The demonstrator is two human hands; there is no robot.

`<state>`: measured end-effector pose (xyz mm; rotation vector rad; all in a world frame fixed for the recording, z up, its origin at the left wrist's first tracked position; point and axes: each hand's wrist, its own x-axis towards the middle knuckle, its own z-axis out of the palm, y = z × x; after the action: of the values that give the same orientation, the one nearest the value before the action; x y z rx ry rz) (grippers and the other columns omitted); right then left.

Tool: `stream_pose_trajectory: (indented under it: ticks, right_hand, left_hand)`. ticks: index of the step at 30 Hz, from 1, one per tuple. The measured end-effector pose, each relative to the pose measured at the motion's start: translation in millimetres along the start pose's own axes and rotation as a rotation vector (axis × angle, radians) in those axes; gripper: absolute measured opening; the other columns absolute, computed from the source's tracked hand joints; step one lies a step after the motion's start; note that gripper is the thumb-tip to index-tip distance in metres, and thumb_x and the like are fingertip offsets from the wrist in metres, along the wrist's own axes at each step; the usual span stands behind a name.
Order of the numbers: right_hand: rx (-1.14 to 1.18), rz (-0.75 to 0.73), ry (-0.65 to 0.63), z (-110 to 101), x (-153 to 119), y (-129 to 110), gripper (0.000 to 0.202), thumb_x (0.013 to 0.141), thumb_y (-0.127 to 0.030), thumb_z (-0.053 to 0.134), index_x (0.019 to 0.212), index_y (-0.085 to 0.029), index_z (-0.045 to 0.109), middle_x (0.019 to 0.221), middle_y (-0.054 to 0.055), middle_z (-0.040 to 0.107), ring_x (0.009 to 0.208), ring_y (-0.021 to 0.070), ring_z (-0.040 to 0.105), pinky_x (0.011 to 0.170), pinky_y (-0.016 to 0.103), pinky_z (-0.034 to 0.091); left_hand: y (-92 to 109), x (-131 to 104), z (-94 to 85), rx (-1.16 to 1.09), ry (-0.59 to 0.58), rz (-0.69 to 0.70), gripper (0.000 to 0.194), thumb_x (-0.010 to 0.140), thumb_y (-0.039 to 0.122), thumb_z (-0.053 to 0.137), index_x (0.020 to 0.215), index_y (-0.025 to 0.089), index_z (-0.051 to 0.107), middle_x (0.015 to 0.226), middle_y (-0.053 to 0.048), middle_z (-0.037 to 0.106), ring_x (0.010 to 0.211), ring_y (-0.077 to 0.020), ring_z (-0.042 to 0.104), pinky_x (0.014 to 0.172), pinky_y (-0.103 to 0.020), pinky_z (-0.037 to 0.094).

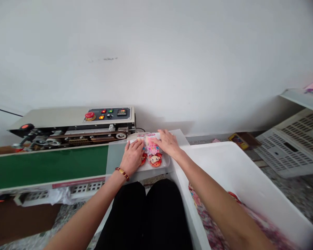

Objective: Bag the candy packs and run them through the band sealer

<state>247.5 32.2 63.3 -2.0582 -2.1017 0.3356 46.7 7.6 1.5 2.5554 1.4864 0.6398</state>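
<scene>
Two clear plastic candy packets (155,160) with pink "STICK" printing and red cartoon heads lie side by side on a pale plate beside the belt. My left hand (132,157) rests over the left packet, its fingers bent onto the upper part and covering much of it. On the other side, my right hand (169,143) has its thumb on the right packet near the top, with the other fingers beyond it. A beaded bracelet (122,173) circles my left wrist. Both hands are closed on the packets.
A band sealer (54,118) with a red stop button (90,116) and lit switches stands left, behind a green conveyor belt (54,165). A white bin (240,159) with packets (214,222) is at right. Plastic crates (289,146) stand farther right. Another person's arm (1,151) shows far left.
</scene>
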Motion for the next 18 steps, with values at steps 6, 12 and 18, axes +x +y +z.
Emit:
stream_pose_trajectory:
  ticks: [6, 12, 18]
  right_hand:
    - [-0.124, -0.351, 0.105, 8.6, -26.9, -7.3, 0.043, 0.103, -0.033, 0.049, 0.144, -0.020, 0.052, 0.152, 0.014, 0.049, 0.144, 0.0328, 0.037, 0.116, 0.058, 0.029]
    - [-0.237, -0.468, 0.082, 22.0, -26.2, -26.7, 0.026, 0.104, -0.028, 0.052, 0.126, -0.021, 0.064, 0.146, 0.012, 0.057, 0.142, 0.0331, 0.039, 0.116, 0.074, 0.015]
    - [-0.225, -0.510, 0.098, 46.0, -12.8, -67.6, 0.025, 0.103, -0.036, 0.057, 0.120, -0.020, 0.068, 0.138, 0.013, 0.061, 0.135, 0.0338, 0.047, 0.116, 0.077, 0.012]
  left_hand:
    - [-10.8, -8.1, -4.8, 0.111, 0.016, 0.015, 0.044, 0.099, 0.017, 0.039, 0.138, 0.011, 0.058, 0.144, -0.014, 0.060, 0.139, -0.0300, 0.048, 0.125, -0.054, 0.029]
    - [-43.4, -22.3, -13.4, 0.110, 0.045, 0.046, 0.044, 0.098, 0.016, 0.040, 0.139, 0.011, 0.056, 0.144, -0.016, 0.058, 0.140, -0.0300, 0.048, 0.123, -0.055, 0.033]
    - [-88.6, -38.5, -33.3, 0.071, 0.038, 0.089, 0.044, 0.099, 0.017, 0.037, 0.136, 0.011, 0.058, 0.141, -0.018, 0.060, 0.137, -0.0285, 0.051, 0.118, -0.051, 0.042]
